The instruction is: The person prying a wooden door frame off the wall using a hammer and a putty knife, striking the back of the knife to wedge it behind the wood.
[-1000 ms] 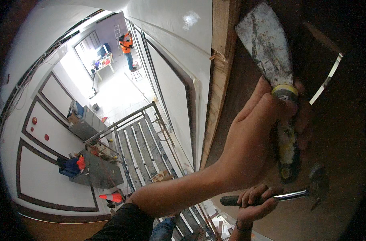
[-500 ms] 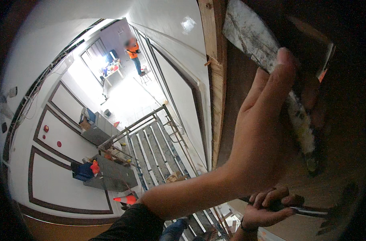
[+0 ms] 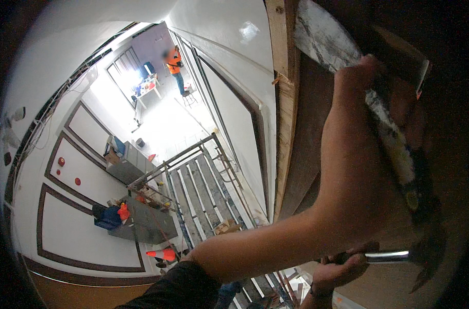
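My left hand [image 3: 353, 98], reaching up from a dark sleeve, grips a long scraper-like blade [image 3: 327, 36] smeared with white. Its broad end points up beside a wooden edge, and its narrow yellow-stained end slants down to the right. Below, my right hand [image 3: 342, 270] is closed round the dark grip of a hammer [image 3: 389, 256] with a shiny metal shaft. The hammer's dark head lies in shadow near the blade's lower end; whether they touch I cannot tell. Behind both tools is a dark brown wooden panel [image 3: 311, 134].
A raw timber strip [image 3: 286, 103] borders the panel. Scaffold planks [image 3: 193, 190] with a metal rail [image 3: 188, 153] lie well below. Grey cabinets [image 3: 147, 221], an orange cone [image 3: 161, 254] and a person in an orange vest [image 3: 172, 64] are farther off.
My right hand has brought the hammer up and closer to the blade's lower end. My left hand and blade have shifted slightly right, with the wrist turned more upright.
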{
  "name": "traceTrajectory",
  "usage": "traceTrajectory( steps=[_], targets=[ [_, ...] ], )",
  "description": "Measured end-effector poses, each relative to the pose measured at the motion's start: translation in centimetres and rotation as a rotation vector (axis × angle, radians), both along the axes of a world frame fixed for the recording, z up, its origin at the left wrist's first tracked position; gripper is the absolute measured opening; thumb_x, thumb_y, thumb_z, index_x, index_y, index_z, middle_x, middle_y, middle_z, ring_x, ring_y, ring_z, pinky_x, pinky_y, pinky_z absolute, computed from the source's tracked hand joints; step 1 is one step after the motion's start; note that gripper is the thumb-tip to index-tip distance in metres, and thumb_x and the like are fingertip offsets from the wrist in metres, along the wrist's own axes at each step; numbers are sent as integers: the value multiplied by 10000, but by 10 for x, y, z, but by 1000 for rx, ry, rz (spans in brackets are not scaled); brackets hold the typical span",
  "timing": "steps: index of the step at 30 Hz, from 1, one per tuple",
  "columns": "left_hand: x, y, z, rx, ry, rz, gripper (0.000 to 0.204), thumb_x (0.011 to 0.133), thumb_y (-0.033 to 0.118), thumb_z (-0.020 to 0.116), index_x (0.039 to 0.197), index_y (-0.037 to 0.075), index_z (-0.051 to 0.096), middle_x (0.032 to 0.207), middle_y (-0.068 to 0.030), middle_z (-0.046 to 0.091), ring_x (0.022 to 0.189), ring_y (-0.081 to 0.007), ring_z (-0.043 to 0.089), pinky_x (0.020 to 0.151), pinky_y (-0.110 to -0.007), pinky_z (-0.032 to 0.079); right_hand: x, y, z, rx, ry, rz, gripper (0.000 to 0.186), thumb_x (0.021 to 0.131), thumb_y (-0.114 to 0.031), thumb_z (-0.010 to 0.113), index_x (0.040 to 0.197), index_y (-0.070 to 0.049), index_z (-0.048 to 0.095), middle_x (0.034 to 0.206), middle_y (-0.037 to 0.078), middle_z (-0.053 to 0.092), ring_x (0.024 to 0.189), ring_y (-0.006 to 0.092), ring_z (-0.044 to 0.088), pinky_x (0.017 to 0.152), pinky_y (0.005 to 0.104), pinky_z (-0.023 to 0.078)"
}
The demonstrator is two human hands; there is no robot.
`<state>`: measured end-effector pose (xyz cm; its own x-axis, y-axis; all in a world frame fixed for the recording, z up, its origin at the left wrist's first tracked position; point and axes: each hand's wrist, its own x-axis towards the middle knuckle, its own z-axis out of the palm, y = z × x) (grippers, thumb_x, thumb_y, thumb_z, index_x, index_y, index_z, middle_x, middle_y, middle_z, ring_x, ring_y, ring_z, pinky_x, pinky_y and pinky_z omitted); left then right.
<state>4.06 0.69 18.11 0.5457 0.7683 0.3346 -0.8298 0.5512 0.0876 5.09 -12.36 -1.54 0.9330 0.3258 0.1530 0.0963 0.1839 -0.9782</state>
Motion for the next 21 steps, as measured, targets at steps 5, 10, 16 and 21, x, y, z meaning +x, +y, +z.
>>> traceTrajectory(
  steps=[5,10,16,21],
  targets=[
    [12,3,0,134,-355,-222,271,882,359,498,761,120,465,609,-4,462,543,-128,471,506,-261,391,-4,15,32,39,30,-105,443,911,-535,380,937,-95,414,586,-22,337,474,80,378,419,215,351],
    [7,1,11,-27,-264,-185,264,876,364,495,756,131,460,610,-5,468,529,-125,468,496,-251,389,2,20,40,110,49,21,421,901,-552,386,900,-132,410,558,-27,334,411,70,331,354,227,303],
    [-5,9,5,-11,-192,-291,204,872,321,511,802,132,483,636,-5,500,548,-127,487,508,-242,409,7,24,32,195,-65,168,451,914,-563,353,859,-120,417,541,-8,382,386,67,330,318,234,311],
    [-12,8,7,-36,-384,-375,139,863,243,560,854,112,518,743,-25,557,640,-148,538,604,-259,460,2,32,26,552,112,291,458,869,-592,455,802,-147,372,510,14,364,367,91,328,317,238,318]
  ],
)
